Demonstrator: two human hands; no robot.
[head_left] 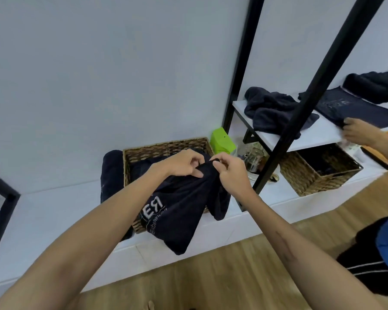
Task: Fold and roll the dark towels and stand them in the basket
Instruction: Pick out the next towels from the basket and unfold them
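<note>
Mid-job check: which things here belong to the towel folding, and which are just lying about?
Job:
- dark towel, pinched by left hand and right hand
- wicker basket behind it
- crumpled towels on the shelf

Lying about:
- green box
- glass jar
- second basket, under the shelf
- another person's hand

Dark towel point(179, 206), white lettering showing, hangs unfolded over the front of the wicker basket point(166, 146), top edge bunched. Basket stands on a white ledge against the wall. Rolled towel point(111, 173) stands just outside the basket's left wall.
</note>
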